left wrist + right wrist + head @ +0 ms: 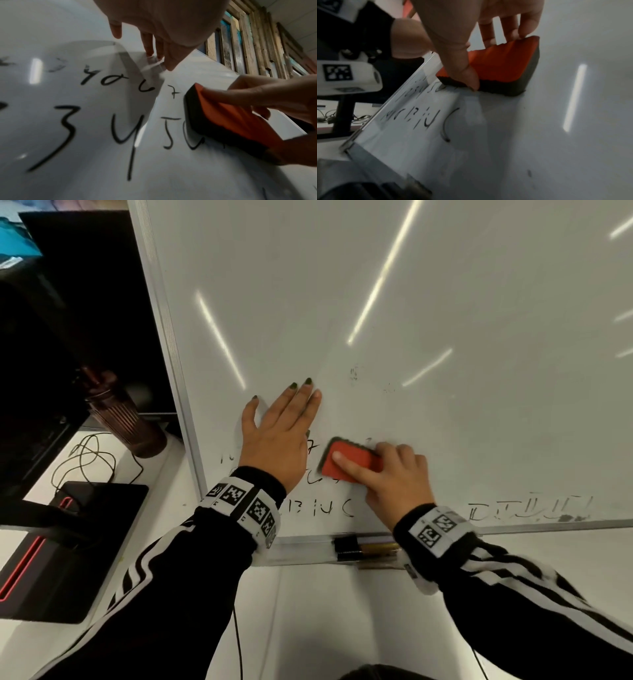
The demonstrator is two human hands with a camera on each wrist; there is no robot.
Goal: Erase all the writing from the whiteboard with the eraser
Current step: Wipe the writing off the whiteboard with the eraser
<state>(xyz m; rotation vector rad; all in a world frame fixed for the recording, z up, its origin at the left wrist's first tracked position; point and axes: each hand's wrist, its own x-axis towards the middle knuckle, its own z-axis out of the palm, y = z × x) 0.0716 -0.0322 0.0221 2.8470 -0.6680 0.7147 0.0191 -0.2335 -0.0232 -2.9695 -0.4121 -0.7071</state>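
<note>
A large whiteboard (pixel 411 320) stands upright before me, with black writing (pixel 318 508) along its lower part. My right hand (pixel 390 474) grips an orange eraser with a black felt base (pixel 349 462) and presses it flat on the board beside the letters. The eraser (pixel 228 121) sits just right of the handwritten marks (pixel 123 129) in the left wrist view. Thumb and fingers clamp the eraser (pixel 501 67) in the right wrist view. My left hand (pixel 281 429) lies flat on the board with straight fingers, left of the eraser. Smudged marks (pixel 531 510) remain at lower right.
Markers (pixel 366 547) lie in the tray under the board's bottom edge. A dark tumbler (pixel 120 416) stands on the white table at the left, near a cable (pixel 89 460) and a black device with red trim (pixel 51 549). A dark monitor fills the far left.
</note>
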